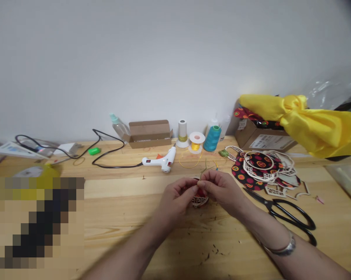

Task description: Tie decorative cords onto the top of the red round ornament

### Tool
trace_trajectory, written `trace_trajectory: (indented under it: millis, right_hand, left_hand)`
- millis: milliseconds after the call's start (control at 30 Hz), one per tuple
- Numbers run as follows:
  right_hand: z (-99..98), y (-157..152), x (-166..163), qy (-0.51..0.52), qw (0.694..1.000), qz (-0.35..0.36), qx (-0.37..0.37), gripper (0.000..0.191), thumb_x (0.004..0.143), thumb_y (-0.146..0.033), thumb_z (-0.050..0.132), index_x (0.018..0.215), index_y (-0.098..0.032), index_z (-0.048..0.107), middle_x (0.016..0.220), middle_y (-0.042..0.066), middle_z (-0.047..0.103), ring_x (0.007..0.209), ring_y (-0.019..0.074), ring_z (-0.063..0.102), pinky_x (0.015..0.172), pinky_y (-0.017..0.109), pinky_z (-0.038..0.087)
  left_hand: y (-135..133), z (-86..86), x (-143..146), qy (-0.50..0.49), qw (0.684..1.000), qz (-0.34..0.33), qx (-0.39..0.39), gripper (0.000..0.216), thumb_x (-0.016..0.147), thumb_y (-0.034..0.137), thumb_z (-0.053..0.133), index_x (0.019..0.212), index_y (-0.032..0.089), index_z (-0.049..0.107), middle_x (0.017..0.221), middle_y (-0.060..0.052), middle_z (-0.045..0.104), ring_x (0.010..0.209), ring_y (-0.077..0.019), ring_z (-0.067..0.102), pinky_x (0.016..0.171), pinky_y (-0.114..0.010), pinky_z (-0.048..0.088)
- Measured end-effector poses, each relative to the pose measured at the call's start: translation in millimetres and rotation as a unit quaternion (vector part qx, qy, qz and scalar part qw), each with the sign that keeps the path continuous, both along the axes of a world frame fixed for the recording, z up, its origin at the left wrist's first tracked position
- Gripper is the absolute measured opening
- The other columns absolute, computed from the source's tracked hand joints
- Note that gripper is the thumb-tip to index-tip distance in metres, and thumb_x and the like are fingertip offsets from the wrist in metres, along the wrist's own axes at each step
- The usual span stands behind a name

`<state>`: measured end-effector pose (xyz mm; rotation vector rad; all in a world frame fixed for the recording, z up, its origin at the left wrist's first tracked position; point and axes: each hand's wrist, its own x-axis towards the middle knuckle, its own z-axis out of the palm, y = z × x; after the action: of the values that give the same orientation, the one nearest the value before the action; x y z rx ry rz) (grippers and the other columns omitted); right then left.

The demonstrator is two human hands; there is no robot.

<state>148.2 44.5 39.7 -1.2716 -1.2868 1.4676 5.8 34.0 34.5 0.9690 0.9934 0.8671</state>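
Observation:
A small red ornament [200,201] with a pale lattice border shows between my hands, low over the table; its upper part is hidden by my fingers. My left hand [178,197] is closed at its top, thumb and forefinger pressed together. My right hand [222,190] pinches a thin cord [204,168] right beside the left fingertips, and a greenish end of it sticks up above them. Exactly how the cord meets the ornament is covered. A silver bracelet [285,245] circles my right wrist.
Black scissors [292,216] lie right of my right arm, near patterned fabric pieces and lattice frames [258,177]. Behind my hands are a white glue gun [160,160], a yellow thread spool [196,143] and a blue thread cone [212,139]. Yellow cloth [306,116] drapes over a cardboard box [260,138].

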Motion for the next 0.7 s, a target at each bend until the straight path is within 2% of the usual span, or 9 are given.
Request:
trace_trajectory:
  millis: [200, 400, 567, 700]
  right_hand:
    - [-1.0, 1.3, -2.1, -0.013, 1.000, 0.001, 0.003, 0.015, 0.068, -0.024, 0.058, 0.058, -0.016, 0.049, 0.047, -0.006, 0.046, 0.042, 0.0051, 0.035, 0.039, 0.018, 0.026]
    - [-0.9, 0.7, -0.3, -0.010, 1.000, 0.019, -0.003, 0.013, 0.068, -0.022, 0.058, 0.060, -0.016, 0.051, 0.048, -0.006, 0.046, 0.042, 0.0051, 0.036, 0.039, 0.018, 0.026]
    - [-1.5, 1.0, 3.0, -0.010, 0.999, 0.050, -0.018, 0.012, 0.068, -0.022, 0.058, 0.061, -0.015, 0.052, 0.048, -0.006, 0.046, 0.041, 0.0045, 0.035, 0.039, 0.018, 0.027]
    - [-1.5, 0.8, 2.6, -0.014, 0.999, 0.052, -0.005, 0.012, 0.068, -0.021, 0.059, 0.060, -0.015, 0.053, 0.050, -0.005, 0.048, 0.043, 0.0048, 0.038, 0.041, 0.017, 0.029]
  left_hand:
    - [1.9, 3.1, -1.4, 0.042, 0.999, 0.028, -0.007, 0.014, 0.067, 0.026, 0.065, 0.071, 0.013, 0.068, 0.061, -0.001, 0.064, 0.049, -0.0062, 0.047, 0.044, -0.017, 0.030]
    - [4.8, -6.0, -5.0, -0.030, 0.994, 0.003, -0.105, 0.019, 0.063, 0.030, 0.069, 0.070, 0.013, 0.068, 0.050, 0.003, 0.056, 0.035, -0.0008, 0.028, 0.036, -0.018, 0.014]
    - [5.8, -7.3, -5.3, -0.079, 0.985, -0.013, -0.150, 0.017, 0.059, 0.028, 0.072, 0.062, 0.013, 0.065, 0.047, 0.003, 0.056, 0.033, -0.0010, 0.031, 0.035, -0.018, 0.013]
    - [5.3, -7.7, -5.3, -0.072, 0.986, -0.003, -0.148, 0.017, 0.057, 0.027, 0.073, 0.061, 0.013, 0.065, 0.051, 0.001, 0.060, 0.035, -0.0019, 0.038, 0.035, -0.017, 0.016]
